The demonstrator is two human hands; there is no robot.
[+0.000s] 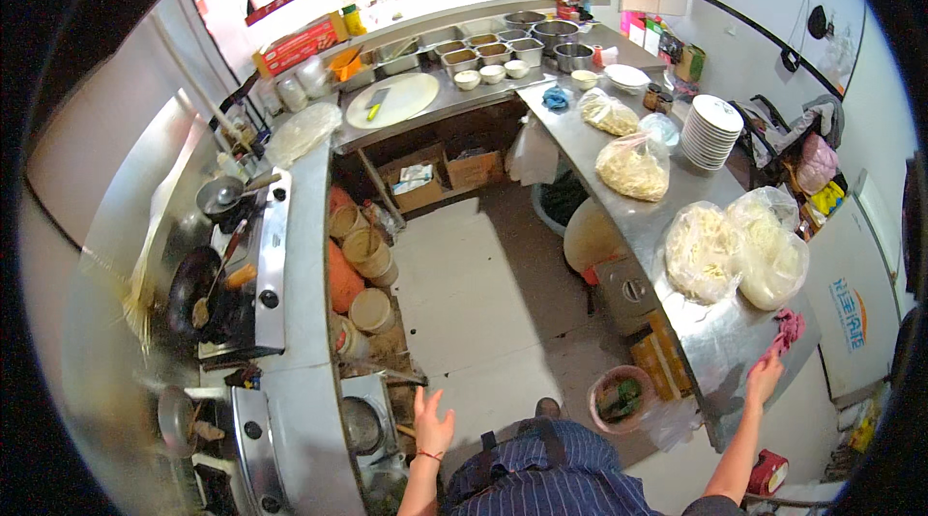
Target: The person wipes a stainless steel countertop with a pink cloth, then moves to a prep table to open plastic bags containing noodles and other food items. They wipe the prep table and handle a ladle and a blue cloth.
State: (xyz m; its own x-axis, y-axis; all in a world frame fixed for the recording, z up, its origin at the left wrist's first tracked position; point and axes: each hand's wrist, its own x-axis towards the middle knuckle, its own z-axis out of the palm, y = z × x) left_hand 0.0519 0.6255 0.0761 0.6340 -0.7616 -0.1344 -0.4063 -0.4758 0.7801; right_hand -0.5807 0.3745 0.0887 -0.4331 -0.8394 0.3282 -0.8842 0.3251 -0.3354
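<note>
My right hand (765, 375) grips one end of a pink cloth (789, 329) at the near end of the stainless steel worktable (725, 360). The rest of the cloth lies bunched on the metal. Just beyond it sit two clear plastic bags, one of pale noodles or shreds (703, 253) and one of white noodles (772, 255). Over the floor, near the left counter's edge, my left hand (433, 423) hangs with its fingers apart and nothing in it. A red string bracelet circles that wrist.
Gas stoves (270, 298) with woks line the left counter. Beneath it stand several buckets (370, 255). A pink waste bin (596, 411) is on the floor by the worktable. Stacked plates (710, 132) stand farther along it. A cleaver (377, 103) rests on a round board (406, 101) at the back.
</note>
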